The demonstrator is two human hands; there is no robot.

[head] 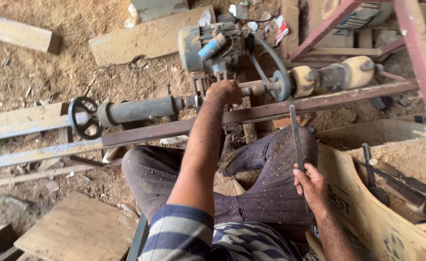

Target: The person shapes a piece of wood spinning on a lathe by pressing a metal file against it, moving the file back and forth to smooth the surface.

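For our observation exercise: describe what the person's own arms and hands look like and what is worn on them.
Both hands, the left hand and right hand, are bare, without gloves. The forearms are uncovered and flecked with sawdust. A short sleeve with blue and grey stripes covers the left upper arm.

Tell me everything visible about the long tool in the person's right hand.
The long tool is a slim, flat, dark metal bar, like a chisel or file. The right hand has its grip around the lower end. It stands nearly upright over the right knee, its tip reaching the rusty rail. Contact there cannot be told.
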